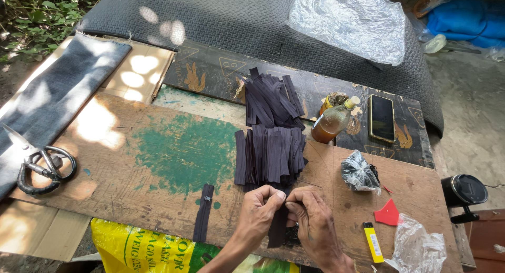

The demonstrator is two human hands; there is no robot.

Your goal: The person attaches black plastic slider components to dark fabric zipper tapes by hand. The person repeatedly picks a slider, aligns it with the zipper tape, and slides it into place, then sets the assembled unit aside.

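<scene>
We held a dark zipper strip at the near edge of the wooden board, the left hand and the right hand both pinched narrow on its top end, probably to steady it. The pile of strips lay just behind, within easy reach; one finished strip lay apart on the left.

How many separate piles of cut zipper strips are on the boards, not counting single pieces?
2. One pile lies on the wooden board just beyond the hands; a second pile sits behind it on the dark board. Strips within each overlap, so more may be hidden.
</scene>
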